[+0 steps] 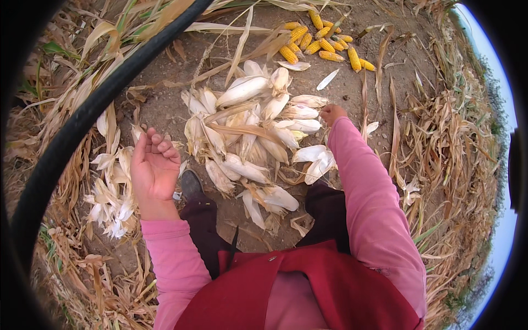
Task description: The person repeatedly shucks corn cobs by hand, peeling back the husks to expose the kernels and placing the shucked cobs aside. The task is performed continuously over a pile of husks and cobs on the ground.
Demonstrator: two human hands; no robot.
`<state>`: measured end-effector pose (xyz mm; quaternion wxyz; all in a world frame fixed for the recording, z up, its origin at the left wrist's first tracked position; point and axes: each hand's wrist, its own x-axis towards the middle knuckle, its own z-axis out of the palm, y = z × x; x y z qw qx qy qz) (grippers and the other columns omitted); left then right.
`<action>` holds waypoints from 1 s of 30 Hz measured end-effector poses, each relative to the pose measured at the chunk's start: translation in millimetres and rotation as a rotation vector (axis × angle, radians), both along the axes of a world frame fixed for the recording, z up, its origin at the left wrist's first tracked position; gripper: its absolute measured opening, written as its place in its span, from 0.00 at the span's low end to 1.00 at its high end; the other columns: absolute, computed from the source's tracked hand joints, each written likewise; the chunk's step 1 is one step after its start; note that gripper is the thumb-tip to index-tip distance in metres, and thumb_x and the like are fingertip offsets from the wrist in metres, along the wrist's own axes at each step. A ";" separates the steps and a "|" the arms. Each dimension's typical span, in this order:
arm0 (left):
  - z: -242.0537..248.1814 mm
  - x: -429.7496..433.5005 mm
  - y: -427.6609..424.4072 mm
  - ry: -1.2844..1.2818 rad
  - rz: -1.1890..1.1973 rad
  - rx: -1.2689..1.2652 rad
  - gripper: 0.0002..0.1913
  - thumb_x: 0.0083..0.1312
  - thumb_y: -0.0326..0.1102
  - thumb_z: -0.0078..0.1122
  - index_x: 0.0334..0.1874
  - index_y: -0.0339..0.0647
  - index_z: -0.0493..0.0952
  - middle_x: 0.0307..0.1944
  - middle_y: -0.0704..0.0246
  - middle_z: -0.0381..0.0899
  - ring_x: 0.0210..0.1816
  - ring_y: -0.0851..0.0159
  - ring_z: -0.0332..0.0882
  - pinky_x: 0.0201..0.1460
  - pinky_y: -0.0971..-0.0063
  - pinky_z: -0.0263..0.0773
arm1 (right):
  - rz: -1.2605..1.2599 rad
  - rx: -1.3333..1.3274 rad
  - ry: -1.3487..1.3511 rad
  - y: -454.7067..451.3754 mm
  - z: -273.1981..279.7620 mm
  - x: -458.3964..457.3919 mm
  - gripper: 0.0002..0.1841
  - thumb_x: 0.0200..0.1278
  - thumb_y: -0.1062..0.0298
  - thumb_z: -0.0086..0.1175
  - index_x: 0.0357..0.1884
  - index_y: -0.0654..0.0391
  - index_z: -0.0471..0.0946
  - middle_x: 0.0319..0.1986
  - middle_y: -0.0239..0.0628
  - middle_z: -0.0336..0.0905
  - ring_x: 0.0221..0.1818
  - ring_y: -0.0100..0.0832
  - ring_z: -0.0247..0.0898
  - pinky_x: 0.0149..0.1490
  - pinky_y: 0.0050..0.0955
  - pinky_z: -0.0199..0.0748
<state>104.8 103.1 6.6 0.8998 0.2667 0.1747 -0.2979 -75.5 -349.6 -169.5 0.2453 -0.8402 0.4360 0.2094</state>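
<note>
A heap of corn ears in dry, pale husks (243,123) lies on the soil in front of me, between and beyond my feet. My left hand (156,169) is raised to the left of the heap, palm up and fingers loosely curled, with nothing in it. At the heap's right edge, my right hand (333,114) is at the tips of several husked ears (303,112). Its fingertips meet the end of one ear, but whether they grip it is hidden. Below that hand lie loose white husks (317,163).
Bare yellow corn cobs (321,39) lie in a pile at the far side. Stripped husks (113,202) lie to my left. Dry stalks and leaves (445,165) border the soil on the right. A dark curved strap or cable (99,95) crosses the view at upper left.
</note>
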 end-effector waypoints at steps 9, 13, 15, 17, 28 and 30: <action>-23.3 36.1 -27.4 0.020 -0.054 0.214 0.09 0.73 0.36 0.52 0.44 0.38 0.76 0.32 0.73 0.73 0.32 0.71 0.68 0.34 0.79 0.66 | 0.276 -0.363 0.018 18.0 -94.5 70.7 0.14 0.65 0.68 0.47 0.50 0.52 0.79 0.56 0.37 0.73 0.60 0.40 0.68 0.59 0.41 0.73; -35.5 44.7 -46.5 0.037 -0.102 0.281 0.09 0.73 0.37 0.53 0.44 0.39 0.76 0.32 0.73 0.73 0.32 0.71 0.68 0.35 0.79 0.66 | 0.433 -0.409 0.123 12.9 -116.1 96.1 0.16 0.67 0.70 0.42 0.53 0.52 0.77 0.59 0.34 0.72 0.63 0.37 0.66 0.61 0.39 0.71; -38.3 46.8 -53.0 0.062 -0.094 0.318 0.09 0.73 0.37 0.53 0.44 0.39 0.76 0.31 0.73 0.73 0.32 0.71 0.68 0.35 0.79 0.66 | 0.428 -0.362 0.101 10.6 -118.4 94.7 0.18 0.69 0.69 0.41 0.58 0.46 0.75 0.59 0.34 0.71 0.64 0.38 0.65 0.61 0.38 0.71; -40.8 47.6 -58.0 0.056 -0.117 0.328 0.09 0.73 0.38 0.53 0.44 0.39 0.76 0.31 0.73 0.73 0.32 0.71 0.68 0.35 0.78 0.66 | 0.437 -0.268 0.124 6.2 -113.8 89.4 0.20 0.70 0.68 0.40 0.60 0.42 0.74 0.61 0.35 0.70 0.64 0.39 0.65 0.60 0.38 0.72; -35.7 32.6 -53.3 0.037 -0.148 0.300 0.09 0.73 0.37 0.51 0.45 0.39 0.75 0.31 0.72 0.75 0.32 0.70 0.70 0.35 0.77 0.68 | 0.328 -0.319 0.160 11.0 -73.3 72.1 0.17 0.69 0.64 0.46 0.56 0.36 0.76 0.57 0.30 0.71 0.61 0.39 0.69 0.57 0.41 0.75; -33.4 23.1 -51.3 0.030 -0.166 0.293 0.09 0.73 0.37 0.52 0.44 0.39 0.75 0.30 0.72 0.75 0.32 0.71 0.70 0.35 0.78 0.68 | 0.293 -0.289 0.118 11.4 -54.7 60.6 0.17 0.67 0.66 0.48 0.55 0.36 0.76 0.57 0.32 0.71 0.60 0.40 0.70 0.58 0.42 0.75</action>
